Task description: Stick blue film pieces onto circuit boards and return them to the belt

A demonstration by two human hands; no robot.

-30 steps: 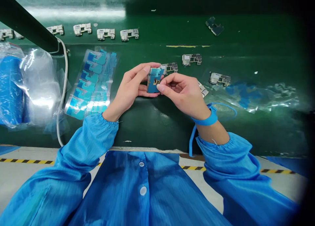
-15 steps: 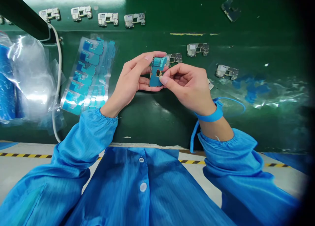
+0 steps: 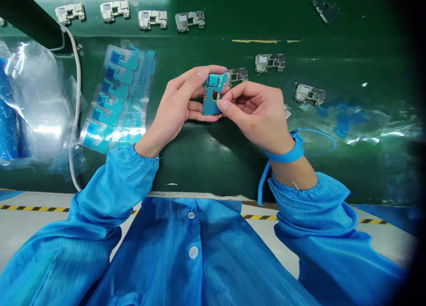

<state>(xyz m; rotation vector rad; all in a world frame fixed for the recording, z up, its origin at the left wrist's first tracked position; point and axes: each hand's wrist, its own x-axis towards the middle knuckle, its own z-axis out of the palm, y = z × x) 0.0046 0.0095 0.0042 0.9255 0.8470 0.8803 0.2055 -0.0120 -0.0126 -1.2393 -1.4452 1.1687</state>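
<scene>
My left hand (image 3: 181,97) grips a small phone circuit board (image 3: 210,102) by its edges, above the green bench. A blue film covers much of the board's face, and a cut-out near its middle is open. My right hand (image 3: 254,115) is closed, thumb and forefinger pinched at the board's right edge. Whether a bit of film lies between those fingertips cannot be made out. Just behind the hands, another circuit board (image 3: 238,75) rests on the bench, partly hidden. Left of my left hand lies a clear sheet of blue die-cut films (image 3: 116,93).
Several circuit boards (image 3: 153,19) stand in a row at the back left; others (image 3: 270,63) lie at the right. Plastic bags (image 3: 43,106) and a white cable (image 3: 77,97) are on the left. Blue film scraps (image 3: 346,119) lie at the right. A blue coiled cord (image 3: 263,186) hangs from my right wristband.
The view has shifted slightly, so the boards at the back appear a little higher and further right. Both hands keep their hold at the board; the right fingertips stay at its edge.
</scene>
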